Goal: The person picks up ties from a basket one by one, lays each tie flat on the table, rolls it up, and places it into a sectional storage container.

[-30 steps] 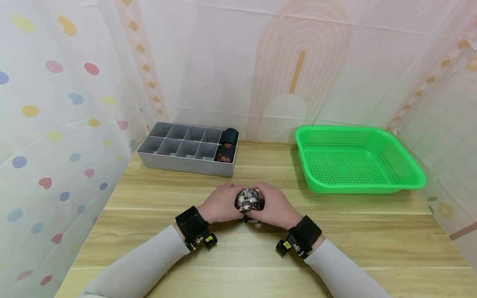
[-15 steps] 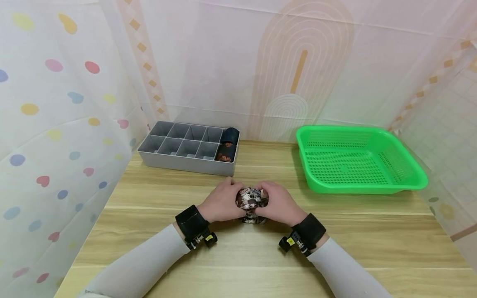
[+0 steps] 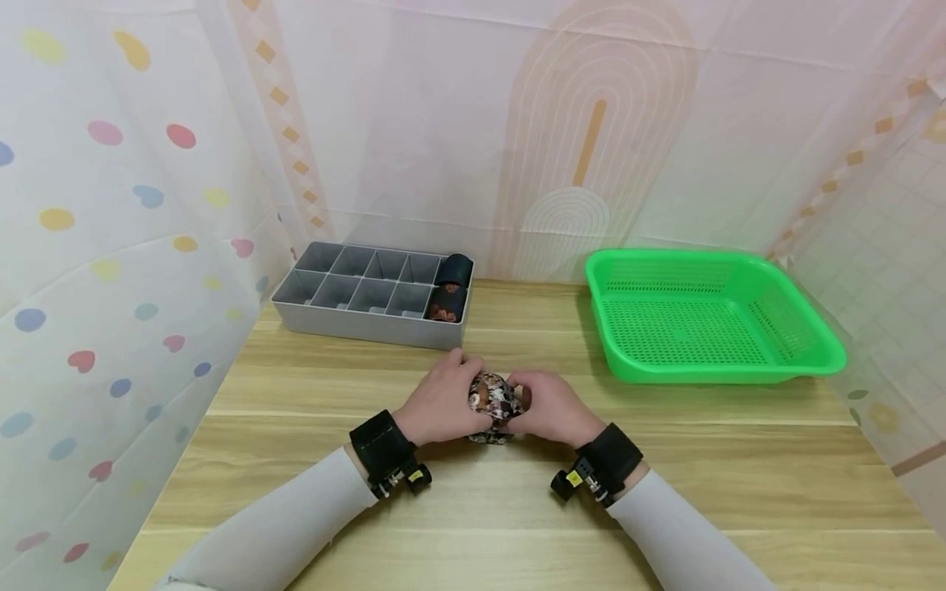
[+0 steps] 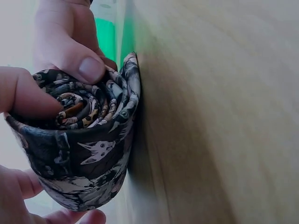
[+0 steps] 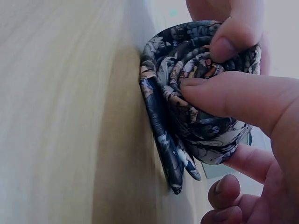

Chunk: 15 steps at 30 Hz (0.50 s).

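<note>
A rolled-up necktie (image 3: 491, 396) with a dark printed pattern lies on the table between my two hands. In the left wrist view, cat faces show on the tie roll (image 4: 93, 163), and its layers form a spiral. My left hand (image 3: 443, 402) grips it from the left, thumb on the coiled end and fingers around the far side. From the right, my right hand (image 3: 553, 408) holds it the same way, its thumb (image 5: 233, 95) pressed on the spiral. A loose tail (image 5: 163, 144) of the tie hangs off the roll along the tabletop.
A grey divided box (image 3: 369, 328) stands at the back left; two dark rolled pieces (image 3: 447, 302) fill its right-end compartments. At the back right is a green perforated basket (image 3: 709, 373). Patterned curtains (image 3: 414, 123) border the wooden table (image 3: 488, 525) behind and at the sides.
The tie roll has turned between my hands, so a different part of its print faces up. My right hand has shifted slightly right. The box and basket stay put.
</note>
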Available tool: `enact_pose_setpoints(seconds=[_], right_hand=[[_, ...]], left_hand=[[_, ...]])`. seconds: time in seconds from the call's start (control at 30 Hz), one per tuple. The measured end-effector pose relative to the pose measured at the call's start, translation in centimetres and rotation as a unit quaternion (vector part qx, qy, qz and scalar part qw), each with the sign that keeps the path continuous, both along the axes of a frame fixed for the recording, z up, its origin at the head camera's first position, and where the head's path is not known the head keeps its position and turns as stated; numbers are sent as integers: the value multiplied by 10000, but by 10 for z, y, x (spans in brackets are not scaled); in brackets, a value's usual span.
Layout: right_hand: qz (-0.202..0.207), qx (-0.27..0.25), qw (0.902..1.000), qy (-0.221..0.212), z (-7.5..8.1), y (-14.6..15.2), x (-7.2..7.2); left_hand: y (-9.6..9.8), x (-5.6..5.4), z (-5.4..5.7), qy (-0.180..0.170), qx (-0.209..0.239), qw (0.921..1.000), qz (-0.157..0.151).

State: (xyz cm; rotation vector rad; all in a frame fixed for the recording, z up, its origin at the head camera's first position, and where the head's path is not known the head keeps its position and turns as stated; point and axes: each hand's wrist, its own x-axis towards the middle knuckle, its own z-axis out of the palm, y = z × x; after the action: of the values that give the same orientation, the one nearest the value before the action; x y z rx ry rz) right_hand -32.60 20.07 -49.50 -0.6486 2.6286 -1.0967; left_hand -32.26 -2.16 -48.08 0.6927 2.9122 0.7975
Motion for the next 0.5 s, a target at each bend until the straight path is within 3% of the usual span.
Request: enact_pose_setpoints(seconds=[0.13, 0.33, 0.5], right_hand=[[-64, 59, 10000, -48, -1, -1, -1], [-7, 142, 9999, -57, -1, 2, -2], [85, 144, 9998, -106, -1, 3, -2]], left_hand=[[-1, 0, 1, -158, 46, 9998, -111], [-5, -1, 5, -611, -441, 9965, -351], [-5, -2, 5, -605, -543, 9960, -362]])
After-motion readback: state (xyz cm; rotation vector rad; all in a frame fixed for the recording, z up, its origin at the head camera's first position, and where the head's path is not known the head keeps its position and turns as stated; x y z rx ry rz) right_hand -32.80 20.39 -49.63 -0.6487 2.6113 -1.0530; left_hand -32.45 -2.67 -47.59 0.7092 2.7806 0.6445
